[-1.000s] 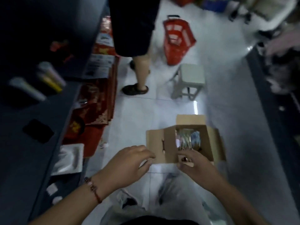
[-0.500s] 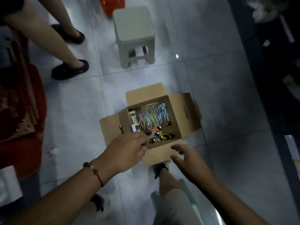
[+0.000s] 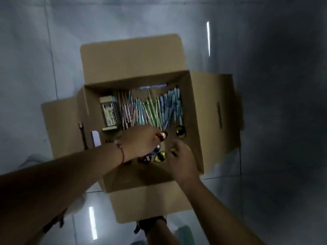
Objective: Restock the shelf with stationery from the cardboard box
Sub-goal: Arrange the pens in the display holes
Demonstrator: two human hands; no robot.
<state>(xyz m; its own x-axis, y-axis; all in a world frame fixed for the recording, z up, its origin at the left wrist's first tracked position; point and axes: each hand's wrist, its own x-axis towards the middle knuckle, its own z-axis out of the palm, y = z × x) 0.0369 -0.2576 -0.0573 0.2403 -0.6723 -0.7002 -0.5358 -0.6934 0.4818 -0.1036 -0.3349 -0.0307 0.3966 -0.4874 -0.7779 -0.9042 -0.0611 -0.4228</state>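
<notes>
An open cardboard box (image 3: 194, 110) stands on the floor with all its flaps spread. Inside lie several pastel pens (image 3: 150, 106) in a row, a small green-and-white pack (image 3: 109, 112) at the left, and several small round shiny items (image 3: 160, 156) near the front. My left hand (image 3: 141, 144) is inside the box, its fingertips closed on a small round reddish item (image 3: 163, 135). My right hand (image 3: 180, 156) is also in the box, fingers curled around a small dark-and-gold round item (image 3: 173, 151). The shelf is out of view.
Grey tiled floor (image 3: 274, 121) surrounds the box on all sides. My own foot in a dark sandal (image 3: 150, 225) is at the bottom edge, just behind the box's near flap (image 3: 145, 204). A white slip (image 3: 95, 138) lies against the box's left wall.
The view has dropped and closed in on the box. Both hands have gone from above the near flap down into the box and closed on small round items.
</notes>
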